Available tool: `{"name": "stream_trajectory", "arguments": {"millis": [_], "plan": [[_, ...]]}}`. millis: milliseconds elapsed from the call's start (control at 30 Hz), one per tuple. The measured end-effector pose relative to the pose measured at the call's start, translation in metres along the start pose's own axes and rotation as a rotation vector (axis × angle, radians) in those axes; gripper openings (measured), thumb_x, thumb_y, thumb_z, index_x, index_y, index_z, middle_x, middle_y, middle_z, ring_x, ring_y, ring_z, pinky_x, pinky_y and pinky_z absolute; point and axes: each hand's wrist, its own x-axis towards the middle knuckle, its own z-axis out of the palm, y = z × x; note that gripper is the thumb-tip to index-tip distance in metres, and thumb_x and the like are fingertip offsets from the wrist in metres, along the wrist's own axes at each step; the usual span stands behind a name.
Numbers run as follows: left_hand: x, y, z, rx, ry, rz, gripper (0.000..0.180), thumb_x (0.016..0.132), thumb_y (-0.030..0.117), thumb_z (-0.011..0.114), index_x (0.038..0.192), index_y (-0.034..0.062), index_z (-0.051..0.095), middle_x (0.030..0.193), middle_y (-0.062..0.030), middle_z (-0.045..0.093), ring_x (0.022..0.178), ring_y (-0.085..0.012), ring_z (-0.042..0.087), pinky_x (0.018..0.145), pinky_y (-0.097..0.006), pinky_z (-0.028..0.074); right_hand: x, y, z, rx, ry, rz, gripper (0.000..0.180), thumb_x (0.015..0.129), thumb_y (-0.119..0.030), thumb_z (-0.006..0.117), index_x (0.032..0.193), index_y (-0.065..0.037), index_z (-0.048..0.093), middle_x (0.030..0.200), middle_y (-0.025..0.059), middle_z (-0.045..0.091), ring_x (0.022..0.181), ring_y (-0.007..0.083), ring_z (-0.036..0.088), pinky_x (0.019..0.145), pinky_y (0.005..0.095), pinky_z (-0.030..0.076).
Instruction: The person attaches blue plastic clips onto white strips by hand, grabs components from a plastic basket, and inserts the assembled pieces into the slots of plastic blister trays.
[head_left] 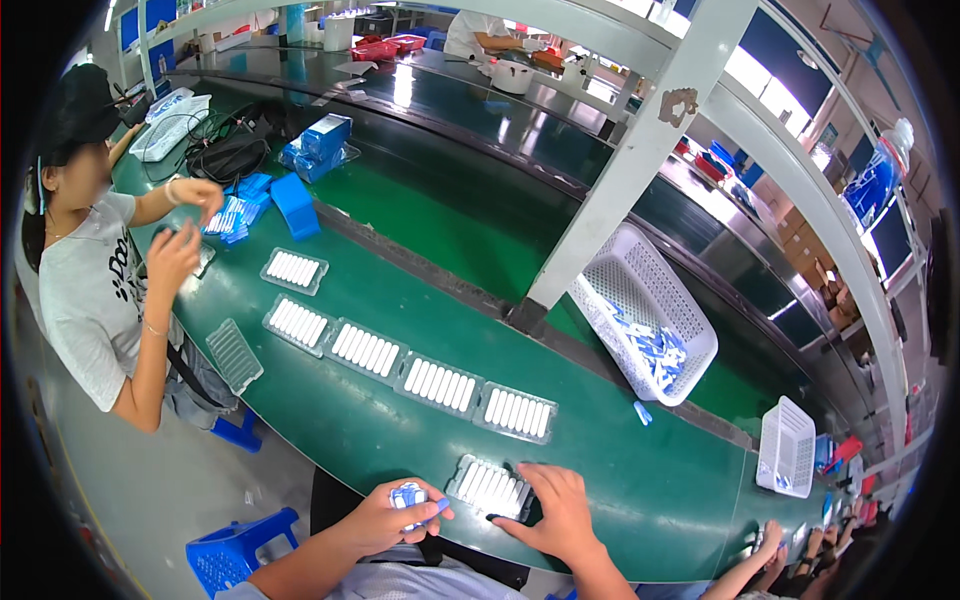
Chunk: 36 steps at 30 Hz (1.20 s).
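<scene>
Left hand fingers clench blue-white packets; right hand lies flat on clear tray

Clear glossy plastic tray, matt green table, white plastic mesh basket

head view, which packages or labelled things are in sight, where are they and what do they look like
Blue boxes: far left of the green bench, stacked, rectangular, partly in clear wrap.
Loose blue cartons: beside a co-worker's hands, small and flat.
Clear trays: in a row along the bench, each holding white cylinders.
Tray: under the right hand, same kind.
Small blue and white pieces: held in the left hand.
White basket: tilted against a post, holding blue and white pieces.
</scene>
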Motion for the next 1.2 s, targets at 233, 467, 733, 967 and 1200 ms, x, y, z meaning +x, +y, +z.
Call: {"name": "stream_trajectory", "arguments": {"millis": [233,467,733,967,1200], "plan": [[0.009,0.012,-0.005,0.126,-0.005,0.088,0.014,0.096,0.001,0.064,0.109,-0.0038,0.059,0.103,-0.0223,0.069,0.074,-0.0183,0.064,0.052,-0.027,0.045,0.008,-0.006,0.008,-0.018,-0.029,0.032,0.075,0.069,-0.038,0.087,0.132,-0.008,0.06,0.12,0.0084,0.065,0.112,0.0285,0.058,0.098,0.042,0.041],[0.014,0.017,-0.011,0.123,0.044,0.074,0.014,0.094,-0.002,0.063,0.107,-0.004,0.061,0.099,-0.0221,0.069,0.071,-0.0185,0.065,0.049,-0.027,0.045,-0.01,0.011,0.001,0.094,0.006,0.131,0.075,0.068,-0.032,0.089,0.133,-0.008,0.06,0.119,0.0102,0.066,0.111,0.0306,0.058,0.099,0.043,0.043],[0.018,0.02,-0.006,0.203,0.05,0.087,0.021,0.094,-0.004,0.063,0.114,-0.0059,0.061,0.099,-0.0231,0.069,0.07,-0.0176,0.066,0.049,-0.027,0.046,-0.055,0.085,-0.044,0.103,0.198,0.383,0.072,0.064,-0.016,0.092,0.129,-0.006,0.063,0.121,0.014,0.066,0.115,0.0342,0.058,0.101,0.0424,0.046],[0.031,0.022,0.001,0.265,0.022,0.087,0.021,0.095,-0.003,0.062,0.116,-0.0061,0.061,0.102,-0.0219,0.07,0.07,-0.0149,0.064,0.051,-0.024,0.046,-0.005,0.108,-0.041,0.16,0.177,0.33,0.074,0.065,-0.014,0.091,0.134,-0.01,0.062,0.121,0.0144,0.063,0.116,0.0325,0.055,0.101,0.0413,0.046],[0.036,0.011,-0.005,0.27,-0.138,0.13,0.024,0.099,0.001,0.061,0.123,-0.0043,0.061,0.106,-0.0202,0.07,0.071,-0.011,0.063,0.051,-0.022,0.045,0.009,0.116,-0.041,0.075,0.111,0.262,0.076,0.057,-0.018,0.094,0.128,-0.011,0.066,0.116,0.0107,0.064,0.111,0.031,0.056,0.099,0.0404,0.044]]}}
